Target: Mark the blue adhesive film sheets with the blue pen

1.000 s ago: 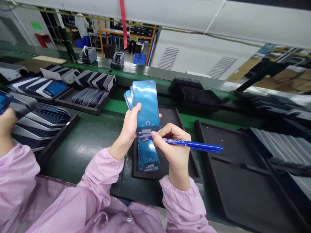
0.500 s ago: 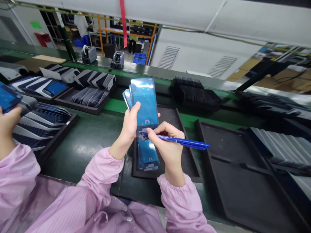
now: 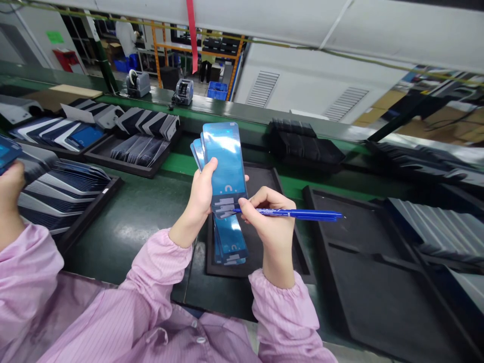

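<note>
My left hand [image 3: 202, 189] is closed round a small fan of blue, glossy phone-screen panels [image 3: 225, 156], held up with the thumb along their left edge. Pale label-like marks show at the front panel's lower end. In my right hand [image 3: 270, 214] is a blue pen [image 3: 310, 215], gripped as for writing, its tip end at the lower part of the front panel. Whether the tip touches the panel I cannot tell. Below the held panels, more blue panels [image 3: 230, 237] lie fanned in a black tray [image 3: 260, 267].
A co-worker's hand [image 3: 11, 194] holds a similar panel at far left. Trays of stacked panels [image 3: 68, 196] stand on the left, and another black tray [image 3: 385, 297] lies on the right beside more stacked panels [image 3: 438, 232]. Tape dispensers [image 3: 184, 93] sit on the back ledge.
My right hand has shifted slightly right and the pen now lies more level. The left hand and its panels have hardly moved. The co-worker's hand has moved left.
</note>
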The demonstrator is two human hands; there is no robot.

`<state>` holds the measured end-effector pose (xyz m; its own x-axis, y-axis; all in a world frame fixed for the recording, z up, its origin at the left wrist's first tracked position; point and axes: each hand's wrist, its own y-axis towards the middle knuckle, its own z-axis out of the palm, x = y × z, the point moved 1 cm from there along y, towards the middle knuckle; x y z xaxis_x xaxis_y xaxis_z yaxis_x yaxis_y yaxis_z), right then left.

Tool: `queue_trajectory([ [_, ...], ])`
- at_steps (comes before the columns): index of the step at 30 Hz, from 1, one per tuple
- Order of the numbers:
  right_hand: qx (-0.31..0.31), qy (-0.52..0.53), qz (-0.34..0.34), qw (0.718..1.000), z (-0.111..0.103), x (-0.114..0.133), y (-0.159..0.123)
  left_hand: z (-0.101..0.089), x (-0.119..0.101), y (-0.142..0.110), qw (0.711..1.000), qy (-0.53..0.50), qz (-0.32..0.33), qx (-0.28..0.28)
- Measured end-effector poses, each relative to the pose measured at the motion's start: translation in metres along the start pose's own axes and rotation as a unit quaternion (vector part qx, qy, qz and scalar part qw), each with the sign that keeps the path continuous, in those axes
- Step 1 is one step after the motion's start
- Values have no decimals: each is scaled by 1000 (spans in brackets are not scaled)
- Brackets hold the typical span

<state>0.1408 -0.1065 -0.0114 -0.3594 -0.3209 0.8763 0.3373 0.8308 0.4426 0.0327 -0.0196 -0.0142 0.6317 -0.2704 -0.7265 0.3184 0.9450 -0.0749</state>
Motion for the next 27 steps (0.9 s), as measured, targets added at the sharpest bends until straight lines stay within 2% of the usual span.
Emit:
queue_trajectory([
  [7, 31, -42, -46, 998, 1, 4, 0, 0, -1, 0, 1000, 3, -13, -2],
  [17, 55, -56, -41, 996, 3, 4, 0, 3, -3, -1, 1000, 0, -8, -5],
  [21, 45, -53, -39, 997, 4, 4, 0, 1, -2, -1, 1000, 0, -1, 1],
  [23, 51, -21, -24, 998, 2, 3, 1, 0, -2, 0, 1000, 1, 0, 6],
  [25, 46, 56, 0, 997, -3, 1, 3, -1, -2, 0, 1000, -1, -9, 13],
  [27, 6, 141, 14, 990, -8, -2, 7, -1, -2, 0, 1000, -2, -21, 19],
])
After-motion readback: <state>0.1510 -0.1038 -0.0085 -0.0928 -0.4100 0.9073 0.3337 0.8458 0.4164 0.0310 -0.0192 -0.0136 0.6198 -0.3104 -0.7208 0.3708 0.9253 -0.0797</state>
